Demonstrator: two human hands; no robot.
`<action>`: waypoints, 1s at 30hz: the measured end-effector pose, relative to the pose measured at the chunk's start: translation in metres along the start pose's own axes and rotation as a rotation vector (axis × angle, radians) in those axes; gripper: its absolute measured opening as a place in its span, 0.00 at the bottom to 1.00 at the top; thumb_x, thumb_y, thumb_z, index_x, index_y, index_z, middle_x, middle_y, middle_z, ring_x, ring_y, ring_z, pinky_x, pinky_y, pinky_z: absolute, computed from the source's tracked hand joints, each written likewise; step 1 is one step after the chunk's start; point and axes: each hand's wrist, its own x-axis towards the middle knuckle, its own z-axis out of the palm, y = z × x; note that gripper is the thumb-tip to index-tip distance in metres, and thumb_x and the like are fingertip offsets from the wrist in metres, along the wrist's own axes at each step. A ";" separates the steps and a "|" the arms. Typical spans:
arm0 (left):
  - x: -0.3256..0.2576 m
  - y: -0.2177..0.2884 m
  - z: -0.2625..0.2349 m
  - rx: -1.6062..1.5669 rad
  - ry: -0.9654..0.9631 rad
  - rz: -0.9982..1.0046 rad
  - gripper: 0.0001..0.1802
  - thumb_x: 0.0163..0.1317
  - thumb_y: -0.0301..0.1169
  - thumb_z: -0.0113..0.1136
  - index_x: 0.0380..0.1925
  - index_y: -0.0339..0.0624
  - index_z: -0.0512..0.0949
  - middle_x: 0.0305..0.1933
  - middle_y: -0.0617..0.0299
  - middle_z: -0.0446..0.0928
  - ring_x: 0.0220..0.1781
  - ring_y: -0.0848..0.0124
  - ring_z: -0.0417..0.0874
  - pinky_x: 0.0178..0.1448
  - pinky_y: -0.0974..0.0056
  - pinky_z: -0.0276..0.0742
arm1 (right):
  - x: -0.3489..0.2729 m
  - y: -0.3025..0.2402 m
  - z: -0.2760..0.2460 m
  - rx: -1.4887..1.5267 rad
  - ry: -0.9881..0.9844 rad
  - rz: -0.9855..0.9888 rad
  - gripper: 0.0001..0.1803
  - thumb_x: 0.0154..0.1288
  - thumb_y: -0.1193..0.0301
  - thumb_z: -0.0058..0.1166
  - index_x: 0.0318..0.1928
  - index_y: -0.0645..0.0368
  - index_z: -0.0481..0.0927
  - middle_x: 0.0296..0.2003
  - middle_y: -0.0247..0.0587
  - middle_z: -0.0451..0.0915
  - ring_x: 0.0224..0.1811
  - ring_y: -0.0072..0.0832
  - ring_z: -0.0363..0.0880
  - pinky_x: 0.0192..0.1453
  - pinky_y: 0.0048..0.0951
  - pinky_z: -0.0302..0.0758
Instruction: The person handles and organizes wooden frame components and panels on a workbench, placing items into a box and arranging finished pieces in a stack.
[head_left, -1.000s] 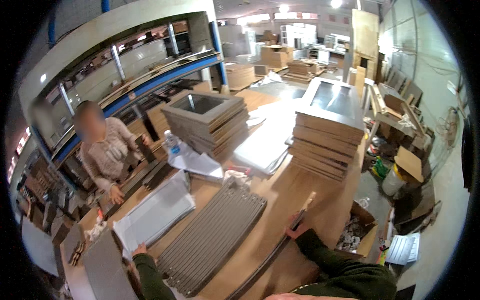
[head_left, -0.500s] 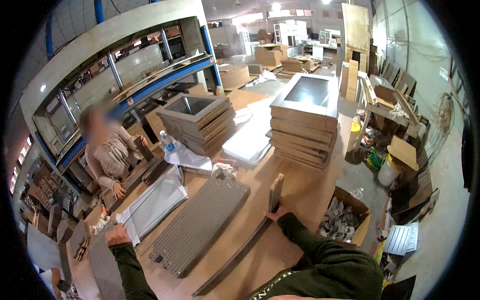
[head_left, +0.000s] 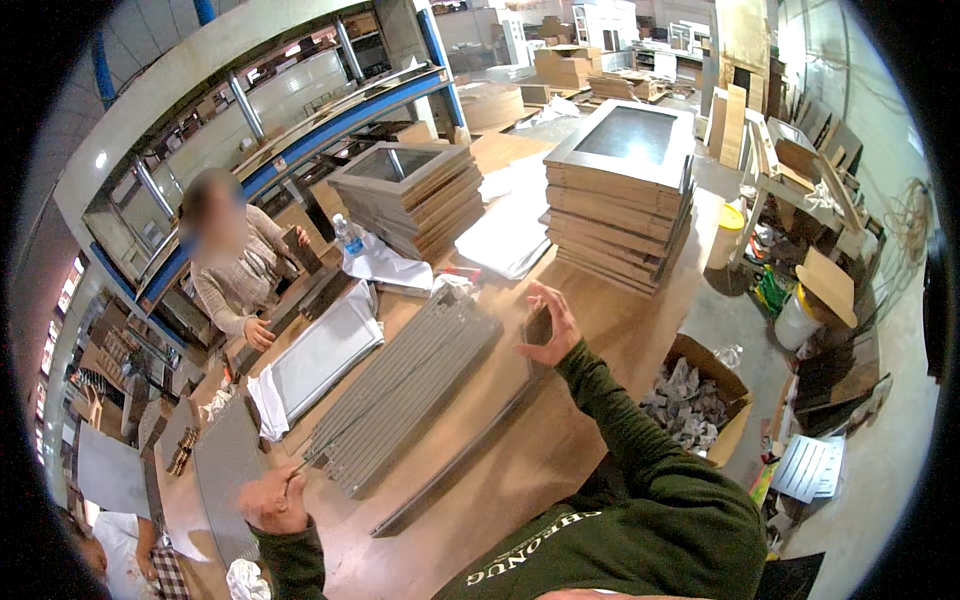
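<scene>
My left hand [head_left: 275, 500], slightly blurred, is closed on one end of a thin dark strip [head_left: 325, 448]. The strip lies slanted over the near end of a row of grey grooved slats [head_left: 410, 375], set side by side on the table. My right hand [head_left: 556, 328] hovers beyond the slats' right side, thumb and fingers apart in a C shape. A small dark piece [head_left: 538, 324] shows between those fingers; whether they touch it cannot be told. Below that hand, a long narrow grey slat [head_left: 450, 455] lies apart from the row.
Framed panels form a tall stack [head_left: 610, 225] and a shorter stack [head_left: 415, 205] at the back. Across the table [head_left: 590, 390] stands a co-worker [head_left: 240, 275] near white-wrapped panels [head_left: 320, 350]. A bottle [head_left: 347, 235] stands there. A carton of crumpled paper [head_left: 735, 405] sits at right.
My left hand has moved right and nearer, bringing the thin strip over the slats. My right hand has lifted from the long slat and its fingers have spread. The view has shifted.
</scene>
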 end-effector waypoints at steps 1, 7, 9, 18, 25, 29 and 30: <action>0.003 0.007 0.003 -0.052 0.032 -0.004 0.14 0.51 0.41 0.55 0.16 0.44 0.77 0.14 0.59 0.73 0.17 0.63 0.74 0.24 0.65 0.67 | 0.001 0.001 -0.002 -0.062 -0.024 -0.049 0.49 0.36 0.61 0.67 0.60 0.57 0.53 0.52 0.46 0.62 0.51 0.37 0.66 0.52 0.36 0.66; 0.008 0.020 0.019 -0.135 -0.001 0.002 0.11 0.48 0.37 0.57 0.18 0.42 0.77 0.15 0.58 0.74 0.18 0.64 0.75 0.26 0.65 0.69 | 0.007 -0.005 -0.007 -0.020 -0.039 0.043 0.43 0.38 0.59 0.66 0.57 0.56 0.60 0.53 0.46 0.66 0.55 0.40 0.63 0.57 0.36 0.63; 0.011 0.023 0.020 -0.131 -0.031 -0.003 0.11 0.48 0.37 0.57 0.18 0.41 0.77 0.15 0.58 0.74 0.18 0.63 0.75 0.26 0.65 0.69 | 0.006 -0.004 -0.009 -0.012 -0.033 0.063 0.43 0.38 0.60 0.66 0.57 0.56 0.61 0.53 0.45 0.66 0.56 0.39 0.63 0.58 0.35 0.63; 0.010 0.033 -0.008 -0.077 -0.134 -0.080 0.06 0.43 0.32 0.58 0.18 0.42 0.76 0.17 0.58 0.74 0.18 0.62 0.73 0.25 0.64 0.63 | 0.008 -0.003 -0.006 0.064 0.010 0.131 0.43 0.33 0.61 0.69 0.55 0.51 0.65 0.50 0.42 0.70 0.54 0.36 0.67 0.55 0.33 0.67; -0.001 0.030 0.000 -0.105 -0.198 -0.172 0.11 0.49 0.38 0.58 0.20 0.41 0.77 0.18 0.58 0.75 0.20 0.64 0.75 0.28 0.65 0.68 | 0.005 0.004 -0.008 0.111 -0.012 0.153 0.38 0.35 0.65 0.68 0.52 0.53 0.67 0.49 0.41 0.71 0.52 0.35 0.69 0.53 0.33 0.67; -0.012 0.027 0.016 -0.126 -0.118 -0.155 0.12 0.49 0.39 0.58 0.20 0.41 0.78 0.18 0.59 0.76 0.20 0.65 0.75 0.28 0.65 0.68 | 0.006 0.003 -0.003 0.148 -0.006 0.118 0.34 0.38 0.66 0.66 0.49 0.56 0.68 0.49 0.42 0.70 0.52 0.33 0.68 0.54 0.31 0.66; -0.014 0.028 0.020 -0.129 -0.080 -0.138 0.13 0.50 0.40 0.57 0.20 0.41 0.78 0.17 0.59 0.76 0.19 0.65 0.75 0.28 0.65 0.68 | 0.009 -0.001 -0.004 0.166 0.011 0.109 0.32 0.38 0.66 0.66 0.48 0.57 0.69 0.47 0.42 0.71 0.50 0.33 0.69 0.53 0.30 0.66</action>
